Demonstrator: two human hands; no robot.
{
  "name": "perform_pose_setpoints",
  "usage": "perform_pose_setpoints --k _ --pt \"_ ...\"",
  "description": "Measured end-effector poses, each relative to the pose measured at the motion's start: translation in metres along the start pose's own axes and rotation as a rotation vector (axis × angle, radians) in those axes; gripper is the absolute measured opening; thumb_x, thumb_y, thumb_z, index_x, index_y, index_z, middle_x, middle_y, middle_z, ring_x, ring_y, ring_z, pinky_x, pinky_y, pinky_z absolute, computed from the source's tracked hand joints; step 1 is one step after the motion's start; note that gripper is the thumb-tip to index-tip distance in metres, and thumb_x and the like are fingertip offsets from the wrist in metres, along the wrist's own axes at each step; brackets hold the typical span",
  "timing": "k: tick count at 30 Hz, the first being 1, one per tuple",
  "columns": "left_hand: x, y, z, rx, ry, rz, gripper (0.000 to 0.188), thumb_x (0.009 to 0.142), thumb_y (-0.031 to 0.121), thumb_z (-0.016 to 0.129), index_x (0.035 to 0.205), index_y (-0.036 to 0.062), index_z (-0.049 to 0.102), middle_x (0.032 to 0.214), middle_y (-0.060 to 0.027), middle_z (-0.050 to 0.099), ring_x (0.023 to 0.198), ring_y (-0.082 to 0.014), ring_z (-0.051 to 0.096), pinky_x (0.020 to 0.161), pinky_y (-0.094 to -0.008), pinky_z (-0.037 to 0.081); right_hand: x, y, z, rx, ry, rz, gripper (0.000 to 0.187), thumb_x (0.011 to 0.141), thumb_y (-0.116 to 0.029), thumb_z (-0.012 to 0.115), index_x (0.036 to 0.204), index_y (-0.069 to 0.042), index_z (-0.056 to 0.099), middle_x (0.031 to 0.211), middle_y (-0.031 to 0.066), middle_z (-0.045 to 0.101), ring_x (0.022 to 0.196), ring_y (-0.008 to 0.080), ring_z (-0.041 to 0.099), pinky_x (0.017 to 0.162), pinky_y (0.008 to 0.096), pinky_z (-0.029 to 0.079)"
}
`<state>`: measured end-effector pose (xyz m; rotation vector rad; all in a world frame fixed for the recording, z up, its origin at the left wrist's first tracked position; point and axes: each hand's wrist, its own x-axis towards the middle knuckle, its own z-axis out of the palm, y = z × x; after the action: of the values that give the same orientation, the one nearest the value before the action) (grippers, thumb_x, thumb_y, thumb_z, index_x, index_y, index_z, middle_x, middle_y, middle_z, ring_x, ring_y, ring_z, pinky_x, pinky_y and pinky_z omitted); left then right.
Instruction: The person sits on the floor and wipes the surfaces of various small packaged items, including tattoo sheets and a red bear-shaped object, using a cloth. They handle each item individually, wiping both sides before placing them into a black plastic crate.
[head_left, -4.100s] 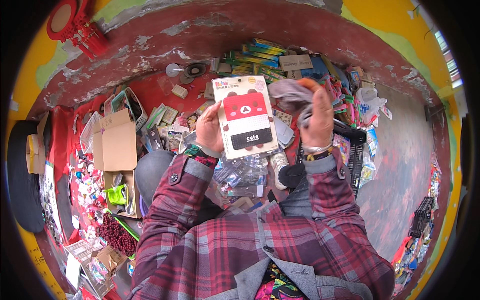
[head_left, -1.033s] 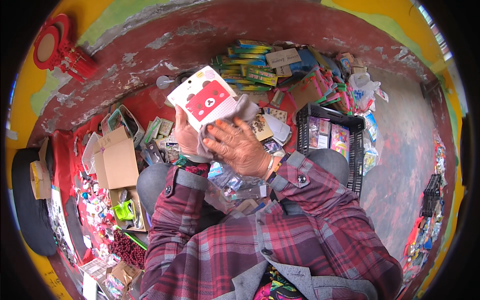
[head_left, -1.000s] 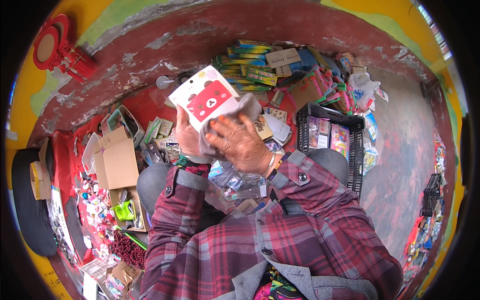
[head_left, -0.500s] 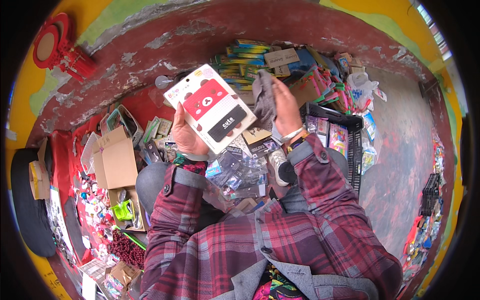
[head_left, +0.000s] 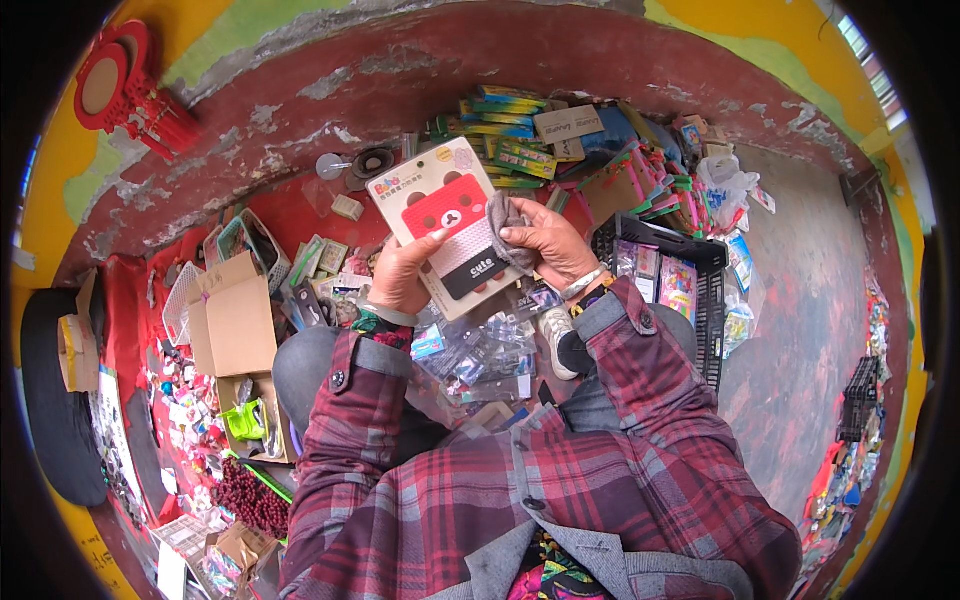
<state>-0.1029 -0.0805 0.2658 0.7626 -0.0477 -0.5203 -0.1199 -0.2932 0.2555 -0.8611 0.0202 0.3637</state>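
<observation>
A flat white packaged card (head_left: 440, 165) with a red and white bear design and a black band is held up in front of me, tilted to the left. My left hand (head_left: 402, 278) grips its lower left edge, thumb on the front and fingers behind. A crumpled grey cloth (head_left: 506, 228) is bunched in my right hand (head_left: 558, 246), which presses it against the card's right edge. Below the card, clear plastic packets (head_left: 475, 355) lie heaped on the floor between my legs.
To the right stands a black plastic crate (head_left: 716, 262) with colourful packs inside. Green and yellow boxes (head_left: 522, 158) are stacked by the far wall. An open cardboard box (head_left: 238, 325) and a white basket (head_left: 177, 308) sit at the left, near loose small goods.
The grey cloth has come from beside the card onto its right edge. The card stands more upright, and my left thumb now lies across its front.
</observation>
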Motion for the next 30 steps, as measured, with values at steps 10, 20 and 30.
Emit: perform_pose_setpoints --k 10,20,30 --pt "0.005 0.0 -0.002 0.361 0.066 -0.031 0.036 0.081 0.003 0.064 0.115 -0.0022 0.053 0.103 -0.009 0.063 0.089 -0.0185 0.062 0.079 -0.0311 0.05 -0.001 0.001 -0.007 -0.003 0.121 -0.028 0.034 0.082 0.003 0.059 0.115 0.002 0.051 0.098 0.0057 0.062 0.086 0.012 0.062 0.079 0.0243 0.05" --pt "-0.003 -0.007 -0.003 0.601 -0.128 -0.258 0.032 0.082 0.004 0.065 0.112 -0.0027 0.056 0.099 -0.0062 0.065 0.085 -0.0133 0.06 0.078 -0.0283 0.049 -0.004 -0.027 -0.021 -0.049 0.105 -0.133 0.033 0.08 0.006 0.057 0.112 0.001 0.053 0.099 0.0068 0.062 0.087 0.0137 0.062 0.081 0.0256 0.05" --pt "-0.008 0.008 0.004 0.591 -0.097 -0.427 0.034 0.078 0.001 0.065 0.111 -0.0047 0.058 0.095 -0.0085 0.066 0.084 -0.0165 0.063 0.078 -0.0287 0.049 -0.024 -0.057 -0.011 -0.663 -0.193 0.064 0.056 0.085 -0.017 0.065 0.133 0.0 0.042 0.121 0.0059 0.053 0.109 0.0135 0.051 0.094 0.0263 0.04"
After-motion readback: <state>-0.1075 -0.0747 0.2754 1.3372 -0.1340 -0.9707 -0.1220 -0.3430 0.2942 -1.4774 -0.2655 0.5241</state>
